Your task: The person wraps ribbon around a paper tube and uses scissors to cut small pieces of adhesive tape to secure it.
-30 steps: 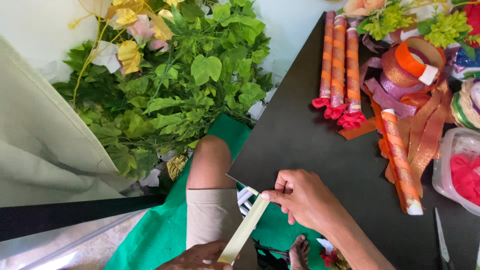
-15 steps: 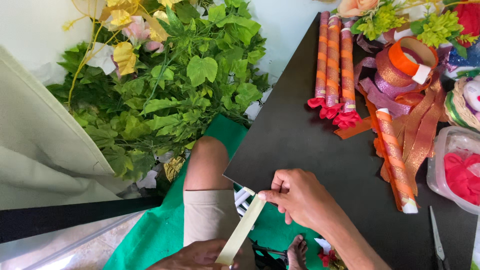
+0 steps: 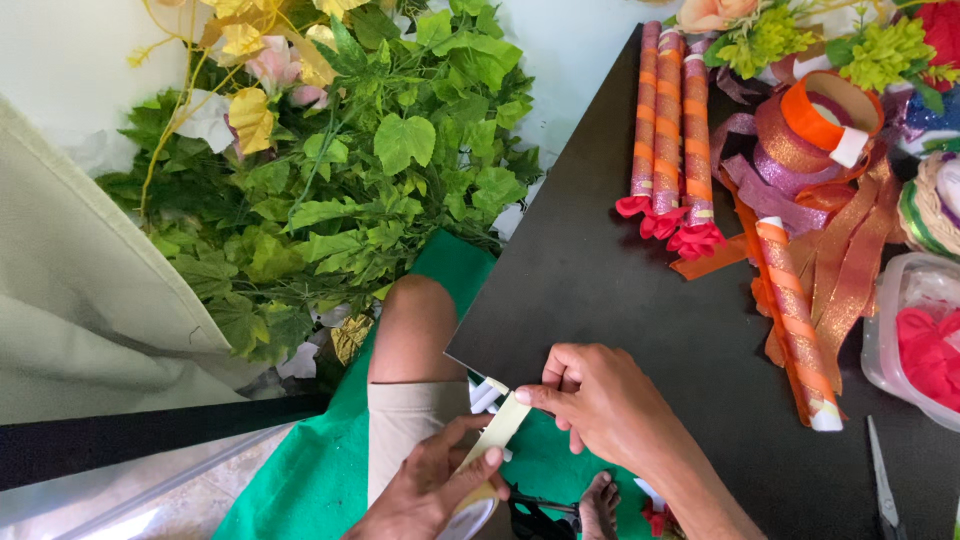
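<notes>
My right hand [image 3: 600,405] pinches the upper end of a pale cream strip of tape [image 3: 500,425] at the near corner of the black table [image 3: 600,280]. My left hand [image 3: 430,490] grips the lower end of the same strip, thumb on top, with what looks like a roll partly hidden under it. The strip runs taut and slanted between both hands, above my bare knee [image 3: 415,320] and beige shorts. A bare foot [image 3: 598,505] shows below on the green cloth.
Three orange-wrapped sticks with red flower ends [image 3: 668,130] lie on the table, a fourth [image 3: 795,320] to the right among ribbon rolls [image 3: 810,125]. A clear tub of red petals [image 3: 920,340], scissors [image 3: 880,480], artificial green foliage [image 3: 340,180] and green cloth [image 3: 320,470] surround me.
The view shifted slightly. My left hand has come up further into view and closed more firmly on the strip's lower end; my right hand keeps its pinch at the table corner.
</notes>
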